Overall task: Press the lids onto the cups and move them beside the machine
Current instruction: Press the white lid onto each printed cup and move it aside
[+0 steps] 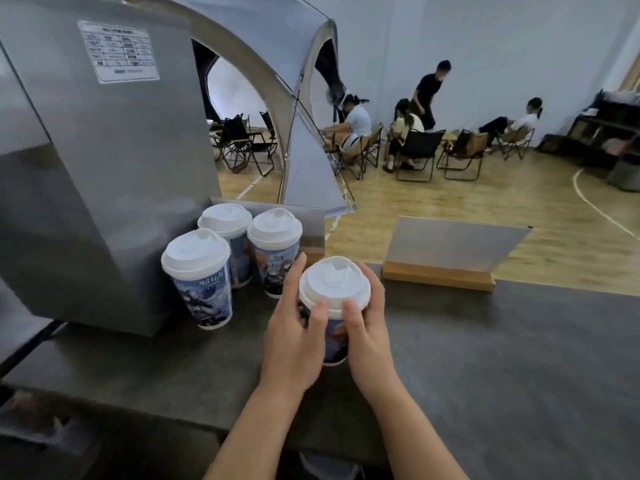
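I have both hands wrapped around a printed paper cup [334, 336]: left hand [294, 327] and right hand [369, 327] clamped on its sides, thumbs on the smooth white dome lid [334, 284]. Open dark counter [502, 358] lies right of the cup; three lidded cups [221, 261] cluster left of it against the grey metal machine [104, 168].

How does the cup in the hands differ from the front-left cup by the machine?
The held cup is gripped by the left hand and right hand, thumbs on its lid rim; the front-left cup stands free, untouched. The held cup is out on the open counter; the front-left cup stands right beside the machine, grouped with two others. Both have white lids and blue printed walls.
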`<state>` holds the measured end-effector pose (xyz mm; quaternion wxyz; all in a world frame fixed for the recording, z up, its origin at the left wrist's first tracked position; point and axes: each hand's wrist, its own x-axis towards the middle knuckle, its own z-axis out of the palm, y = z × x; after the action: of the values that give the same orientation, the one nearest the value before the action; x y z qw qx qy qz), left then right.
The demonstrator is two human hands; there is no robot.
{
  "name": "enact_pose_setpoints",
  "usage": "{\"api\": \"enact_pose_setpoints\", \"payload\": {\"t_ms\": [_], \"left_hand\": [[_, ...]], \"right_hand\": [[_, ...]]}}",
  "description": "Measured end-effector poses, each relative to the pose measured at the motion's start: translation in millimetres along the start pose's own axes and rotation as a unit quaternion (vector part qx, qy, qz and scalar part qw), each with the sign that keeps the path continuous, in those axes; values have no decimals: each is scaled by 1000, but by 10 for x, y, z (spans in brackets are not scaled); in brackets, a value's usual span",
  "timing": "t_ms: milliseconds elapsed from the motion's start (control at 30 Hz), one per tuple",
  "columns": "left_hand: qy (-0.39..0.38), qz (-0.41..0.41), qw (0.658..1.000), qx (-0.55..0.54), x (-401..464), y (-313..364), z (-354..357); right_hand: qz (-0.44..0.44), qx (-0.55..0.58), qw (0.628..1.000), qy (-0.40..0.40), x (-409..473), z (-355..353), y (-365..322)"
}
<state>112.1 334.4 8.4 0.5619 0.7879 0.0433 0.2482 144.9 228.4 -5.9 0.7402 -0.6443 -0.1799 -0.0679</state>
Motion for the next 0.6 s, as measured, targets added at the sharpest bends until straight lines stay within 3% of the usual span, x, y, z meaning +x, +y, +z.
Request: {"api": "enact_pose_setpoints", "payload": {"t_ms": [167,333,500,600], "left_hand": [[-33,48,998,37,92,-7,-133],[-69,66,995,-14,172,-26,-128],[-17,52,997,-62,198,-35,-21],[9,11,997,-82,260,-5,-25]], "right_hand": [[-9,-10,1000,-9,57,7,-19],[-10,-4,1000,-16,78,19,14],[-11,50,998,22,100,87,-7],[48,78,993,74,141,112,-29]]}}
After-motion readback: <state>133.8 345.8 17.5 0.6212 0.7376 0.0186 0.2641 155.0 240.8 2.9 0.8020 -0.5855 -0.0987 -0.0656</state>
